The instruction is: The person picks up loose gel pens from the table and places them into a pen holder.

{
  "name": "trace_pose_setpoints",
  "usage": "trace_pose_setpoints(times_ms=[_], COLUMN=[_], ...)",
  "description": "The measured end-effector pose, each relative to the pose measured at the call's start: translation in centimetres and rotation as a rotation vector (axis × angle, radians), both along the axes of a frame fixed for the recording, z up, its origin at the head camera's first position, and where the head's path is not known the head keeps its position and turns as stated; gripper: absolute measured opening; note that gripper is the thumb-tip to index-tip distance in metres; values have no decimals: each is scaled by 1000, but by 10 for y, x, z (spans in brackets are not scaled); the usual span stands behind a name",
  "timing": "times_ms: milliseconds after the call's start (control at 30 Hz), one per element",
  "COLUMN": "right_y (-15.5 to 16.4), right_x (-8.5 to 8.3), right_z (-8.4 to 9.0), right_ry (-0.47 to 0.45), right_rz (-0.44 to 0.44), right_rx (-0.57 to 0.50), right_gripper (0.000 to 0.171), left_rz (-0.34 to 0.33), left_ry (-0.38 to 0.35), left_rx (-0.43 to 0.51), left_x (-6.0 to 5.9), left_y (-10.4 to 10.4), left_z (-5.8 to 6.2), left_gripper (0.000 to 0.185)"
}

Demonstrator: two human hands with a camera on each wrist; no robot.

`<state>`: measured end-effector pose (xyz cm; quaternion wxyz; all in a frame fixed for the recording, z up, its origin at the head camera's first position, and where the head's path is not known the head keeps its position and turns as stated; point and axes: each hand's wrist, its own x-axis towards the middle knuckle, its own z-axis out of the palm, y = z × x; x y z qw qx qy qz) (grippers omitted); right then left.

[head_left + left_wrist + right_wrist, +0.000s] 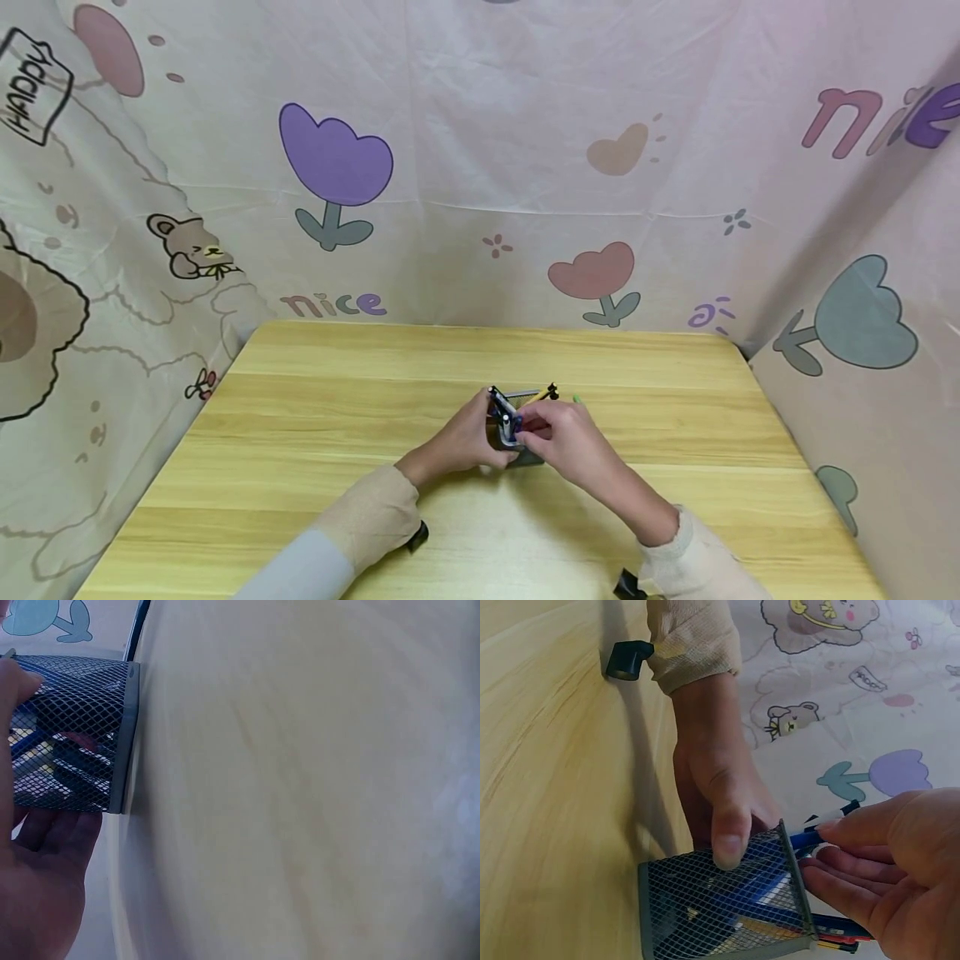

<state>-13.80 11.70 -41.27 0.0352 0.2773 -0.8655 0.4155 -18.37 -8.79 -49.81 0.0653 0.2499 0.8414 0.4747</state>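
Observation:
A grey wire-mesh pen holder (512, 446) stands on the wooden table (337, 417), slightly tilted, with several pens (517, 402) sticking out of its top. My left hand (459, 443) grips the holder from the left. In the right wrist view, the left thumb (730, 841) presses on the mesh of the holder (712, 911). My right hand (562, 437) is at the holder's mouth. Its thumb and fingers (870, 855) pinch a blue pen (804, 840) that reaches into the holder. The left wrist view shows the mesh holder (71, 735) against my left palm (41, 885).
A printed cloth backdrop (480, 167) with tulips and bears closes in the table at the back and on both sides. The table's right edge (795, 433) lies close to the cloth. Bare wood (300, 392) surrounds the holder. A black wrist strap mount (626, 660) sits on my left sleeve.

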Motion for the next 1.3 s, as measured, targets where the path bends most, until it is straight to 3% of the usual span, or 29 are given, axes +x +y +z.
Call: trace_pose_setpoints(times_ms=[167, 300, 433, 633, 900, 1300], right_y=[6, 13, 23, 37, 51, 70], right_x=[2, 2, -1, -8, -19, -47], right_z=[7, 14, 21, 27, 22, -10], right_ry=[14, 98, 187, 231, 137, -57], right_rz=[27, 17, -47, -166, -270, -363], right_rx=[-23, -55, -72, -82, -34, 73], right_gripper=[22, 27, 33, 34, 34, 39], left_rz=[-1, 0, -5, -4, 19, 10], left_ry=[-12, -12, -17, -42, -37, -40], left_rx=[1, -6, -9, -12, -61, -64], left_x=[1, 0, 0, 0, 0, 1], left_y=[-1, 0, 0, 0, -1, -1], left_z=[0, 0, 0, 0, 0, 1], left_gripper=[72, 73, 74, 75, 73, 74])
